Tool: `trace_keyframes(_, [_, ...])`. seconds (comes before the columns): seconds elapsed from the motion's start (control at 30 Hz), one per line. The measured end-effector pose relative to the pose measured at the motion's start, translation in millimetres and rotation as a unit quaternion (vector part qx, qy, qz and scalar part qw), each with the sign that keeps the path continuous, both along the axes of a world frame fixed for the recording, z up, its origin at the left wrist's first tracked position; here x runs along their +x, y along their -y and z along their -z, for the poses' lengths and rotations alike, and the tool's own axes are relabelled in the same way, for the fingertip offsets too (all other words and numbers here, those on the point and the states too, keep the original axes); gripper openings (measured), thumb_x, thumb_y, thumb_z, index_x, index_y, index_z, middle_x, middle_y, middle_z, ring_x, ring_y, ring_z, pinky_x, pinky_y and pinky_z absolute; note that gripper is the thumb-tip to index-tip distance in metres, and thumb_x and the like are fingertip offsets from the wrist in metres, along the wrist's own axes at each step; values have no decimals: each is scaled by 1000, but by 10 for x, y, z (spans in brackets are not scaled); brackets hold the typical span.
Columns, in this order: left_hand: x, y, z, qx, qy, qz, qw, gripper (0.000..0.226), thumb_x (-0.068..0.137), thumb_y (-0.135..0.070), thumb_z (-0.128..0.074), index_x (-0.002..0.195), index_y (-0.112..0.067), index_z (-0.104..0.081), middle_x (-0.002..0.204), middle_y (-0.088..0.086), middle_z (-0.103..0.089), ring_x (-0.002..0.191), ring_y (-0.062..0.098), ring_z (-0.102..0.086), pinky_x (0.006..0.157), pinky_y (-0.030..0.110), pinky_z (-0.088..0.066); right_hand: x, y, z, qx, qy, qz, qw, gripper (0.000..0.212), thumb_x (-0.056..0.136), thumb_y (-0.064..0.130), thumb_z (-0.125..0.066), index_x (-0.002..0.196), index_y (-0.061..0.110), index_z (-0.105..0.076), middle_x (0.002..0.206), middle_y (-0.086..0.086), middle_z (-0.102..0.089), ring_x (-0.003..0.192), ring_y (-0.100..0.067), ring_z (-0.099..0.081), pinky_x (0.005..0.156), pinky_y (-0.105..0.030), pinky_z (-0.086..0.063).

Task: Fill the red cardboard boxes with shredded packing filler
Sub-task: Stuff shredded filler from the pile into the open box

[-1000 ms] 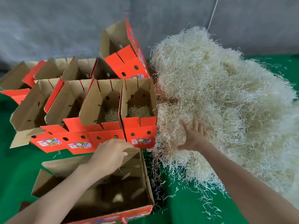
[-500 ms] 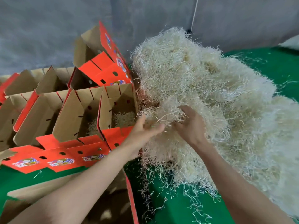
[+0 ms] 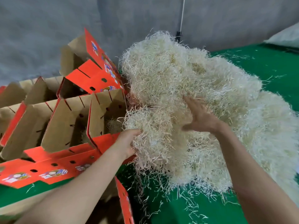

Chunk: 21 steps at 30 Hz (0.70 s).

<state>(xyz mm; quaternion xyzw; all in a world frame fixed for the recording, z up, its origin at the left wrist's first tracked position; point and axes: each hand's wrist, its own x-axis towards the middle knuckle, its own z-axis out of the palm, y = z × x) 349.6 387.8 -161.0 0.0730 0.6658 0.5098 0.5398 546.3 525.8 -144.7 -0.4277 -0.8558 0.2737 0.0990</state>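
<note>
Your left hand grips the filler clump at centre frame from its left; your right hand presses it, fingers spread, from the right. The heap runs upper centre to lower right, touching the red boxes.

Pale cream shredded packing filler, red cardboard boxes with brown insides and blue-checked printed labels, green tabletop, grey wall
</note>
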Motion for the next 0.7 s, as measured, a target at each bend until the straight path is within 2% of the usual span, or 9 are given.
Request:
trace_keyframes(0.07, [-17, -12, 59, 0, -3, 1, 1000, 17, 89, -8, -56, 105, -8, -52, 110, 15, -56, 91, 22, -65, 73, 30, -57, -26, -5, 146, 2, 173, -35, 984, 117, 69, 46, -73, 147, 24, 11, 154, 3, 14, 141, -26, 13, 111, -54, 2])
trace_keyframes(0.13, [-15, -42, 112, 3, -4, 14, 1000, 12, 88, -7, -54, 99, -5, -52, 106, 15, -62, 93, 27, -63, 73, 31, -57, -83, 60, 283, 8, 197, -17, 980, 88, 77, 42, -68, 143, 6, -23, 149, -8, -26, 136, -30, -25, 112, -50, -23])
trace_keyframes(0.23, [13, -89, 108, 6, -10, 46, 999, 8, 89, -6, -52, 97, -6, -53, 72, 9, -69, 57, 19, -67, 44, 25, -52, -107, 73, 228, -140, -99, 83, 982, 40, 83, 6, -63, 119, -3, -48, 103, -13, -59, 92, -19, -60, 84, -30, -52])
trace_keyframes(0.33, [-6, -155, 188, -15, -36, 68, 997, 16, 91, -10, -51, 105, -6, -57, 90, 12, -66, 68, 24, -67, 51, 32, -52, -26, -2, -81, -201, -329, 125, 914, 9, 83, 5, -60, 92, 7, -61, 83, -4, -67, 72, -11, -66, 60, -18, -52])
trace_keyframes(0.43, [-3, -213, 258, -37, -55, 43, 997, 22, 90, -9, -45, 107, -9, -59, 102, 13, -65, 88, 28, -63, 75, 40, -51, -83, -32, -339, -189, -371, 142, 898, 3, 85, 13, -61, 84, 15, -59, 69, 9, -67, 64, -4, -62, 47, -11, -45])
trace_keyframes(0.5, [-1, -264, 322, -23, -96, 16, 995, 32, 89, -10, -44, 118, -13, -56, 113, 13, -63, 97, 29, -61, 82, 40, -50, -163, -41, -376, -192, -353, 159, 902, 25, 84, 20, -64, 105, 7, -58, 83, 5, -63, 74, -6, -58, 53, -16, -43])
trace_keyframes(0.57, [13, -303, 346, 14, -198, 28, 980, 53, 87, -7, -42, 137, -23, -42, 132, 8, -52, 107, 25, -56, 89, 40, -48, -232, -16, -348, -186, -336, 173, 907, 36, 82, 20, -67, 112, 5, -54, 85, 3, -57, 76, -8, -56, 58, -19, -41])
trace_keyframes(0.63, [41, -304, 290, 54, -311, 27, 949, 67, 87, -11, -47, 146, -35, -25, 149, 0, -33, 127, 22, -42, 104, 44, -37, -257, 26, -325, -160, -336, 175, 912, 24, 81, 17, -68, 100, 4, -58, 76, 4, -56, 63, -4, -55, 52, -17, -41])
trace_keyframes(0.7, [50, -309, 190, 159, -213, -13, 964, 61, 89, -29, -54, 144, -38, -28, 151, -2, -31, 136, 22, -33, 110, 48, -27, -255, 51, -394, -154, -369, 183, 898, 18, 80, 15, -68, 92, 8, -56, 76, 3, -55, 49, 3, -54, 40, -12, -39])
